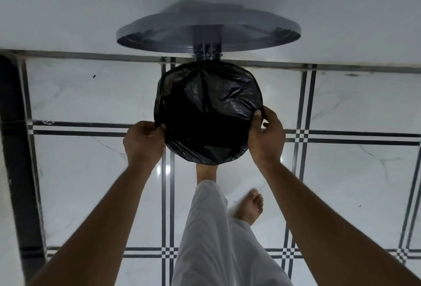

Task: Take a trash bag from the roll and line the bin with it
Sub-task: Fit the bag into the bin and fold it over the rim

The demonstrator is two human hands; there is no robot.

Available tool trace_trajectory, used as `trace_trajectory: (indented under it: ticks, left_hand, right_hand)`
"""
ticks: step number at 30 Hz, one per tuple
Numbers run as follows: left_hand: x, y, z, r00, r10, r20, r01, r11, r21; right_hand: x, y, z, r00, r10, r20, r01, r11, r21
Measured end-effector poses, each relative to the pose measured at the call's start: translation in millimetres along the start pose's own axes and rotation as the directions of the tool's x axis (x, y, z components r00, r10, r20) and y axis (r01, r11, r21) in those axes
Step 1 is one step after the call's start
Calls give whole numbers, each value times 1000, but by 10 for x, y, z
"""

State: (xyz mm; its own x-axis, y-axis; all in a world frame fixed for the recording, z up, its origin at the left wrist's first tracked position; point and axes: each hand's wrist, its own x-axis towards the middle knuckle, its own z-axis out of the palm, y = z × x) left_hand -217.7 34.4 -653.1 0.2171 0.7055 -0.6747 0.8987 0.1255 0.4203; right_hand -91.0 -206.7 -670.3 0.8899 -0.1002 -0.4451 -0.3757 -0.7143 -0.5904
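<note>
Head view: black trash bag (208, 112) stretched over round bin mouth, frame centre. Grey lid (208, 28) raised at 12 o'clock. Left hand (143, 142) pinches bag edge at 8 o'clock, right hand (265, 135) at 3. Best: pull thin glossy crinkled film evenly down over rim, avoid tearing.

Floor (91, 94): glossy white marble-look tiles w/ dark double-line borders, checker pattern at crossings. Plain white wall (68, 1) at top, dark strip along its base. Dark vertical edge (13, 149) far left. Light glare (167, 169) on tile, centre.
</note>
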Motion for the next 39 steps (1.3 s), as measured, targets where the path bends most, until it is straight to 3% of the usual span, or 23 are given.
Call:
trace_trajectory:
  ticks: [3,5,9,14,16,19,21,23,26,29,31,34,39]
  left_hand:
    - [-4,-1,-117,970,-186,154,233,890,-393]
    - [38,-21,-185,923,-249,294,365,811,-458]
    - [304,-227,-115,874,-307,376,460,771,-440]
    - [522,-356,113,929,-319,190,348,925,-151]
    - [487,-341,122,917,-363,164,389,905,-173]
    - [295,-306,60,871,-394,293,474,832,-288]
    - [133,-332,-3,855,-375,359,496,792,-356]
    - [-8,-407,-27,832,-345,434,520,757,-395]
    - [-99,-511,1,789,-315,527,555,733,-394]
    - [-84,-554,80,785,-341,517,569,727,-385]
    - [-44,-558,136,814,-372,446,528,793,-303]
    - [33,-550,235,853,-347,391,442,878,-185]
    - [246,-474,229,872,-344,347,432,875,-219]
  right_hand:
    - [33,-33,5,999,22,-30,-22,999,25]
    - [63,-41,2,998,41,-37,-40,999,30]
    - [82,-21,-15,1000,30,-8,-30,999,15]
    - [95,-13,-52,999,41,30,-42,999,4]
    - [87,6,-77,992,123,20,-124,992,34]
    - [-13,93,-131,958,287,-3,-285,953,101]
    - [-132,196,-162,894,442,73,-448,880,157]
    - [-296,257,-194,761,598,249,-647,723,242]
    - [-470,288,-206,623,613,487,-780,531,330]
    - [-495,337,-159,573,610,547,-819,406,405]
    - [-468,373,-130,536,627,565,-839,326,435]
    - [-390,437,-106,497,639,587,-863,292,412]
    - [-170,493,-110,486,653,581,-874,341,347]
